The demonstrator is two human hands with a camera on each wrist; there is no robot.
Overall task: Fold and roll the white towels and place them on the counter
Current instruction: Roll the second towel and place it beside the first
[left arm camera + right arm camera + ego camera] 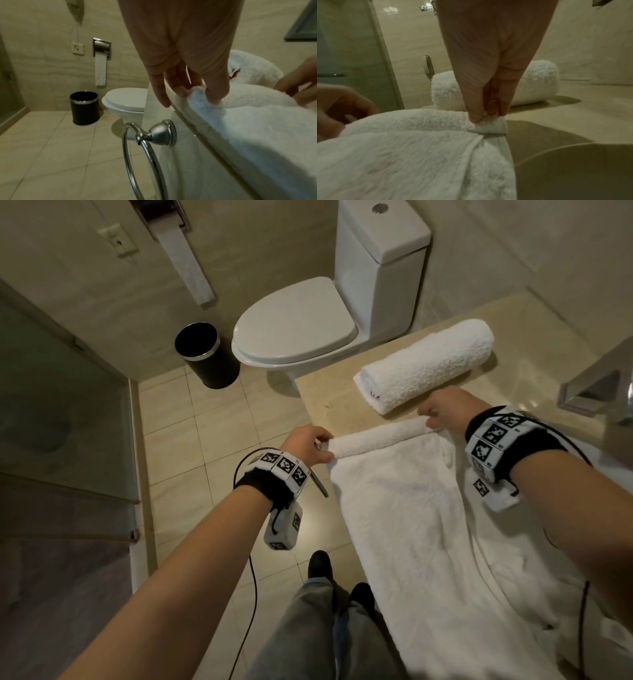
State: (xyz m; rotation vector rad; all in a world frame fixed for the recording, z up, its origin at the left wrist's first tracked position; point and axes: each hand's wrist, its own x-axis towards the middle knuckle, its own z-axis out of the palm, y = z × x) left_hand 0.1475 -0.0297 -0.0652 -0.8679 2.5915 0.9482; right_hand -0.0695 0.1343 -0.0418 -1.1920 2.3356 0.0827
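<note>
1. Far left – glass shower door (61, 412); beside it on the tiled floor a black waste bin (202, 354), near the toilet (298, 330), lid down.
2. Left hand (308, 445) at the counter's outer edge – thumb and fingertips (217, 94) pinch the left end of the rolled-up strip of the white towel (411, 525); the remaining fingers hang loose, off the cloth.
3. Towel ring (145, 155) hangs on the counter's front face, below the left hand.
4. The white towel lies lengthwise on the counter (329, 402); only its far end is turned into a narrow roll, the rest flat and trailing toward the person.
5. Right hand (445, 412) pinches the right end of the same roll – fingertips (476, 116) closed narrowly on the cloth.
6. Just beyond, a finished rolled towel (424, 364) rests on the counter, apart from the hands, a small red mark on its end.
7. Far right – faucet (596, 392) and basin rim (573, 151).
</note>
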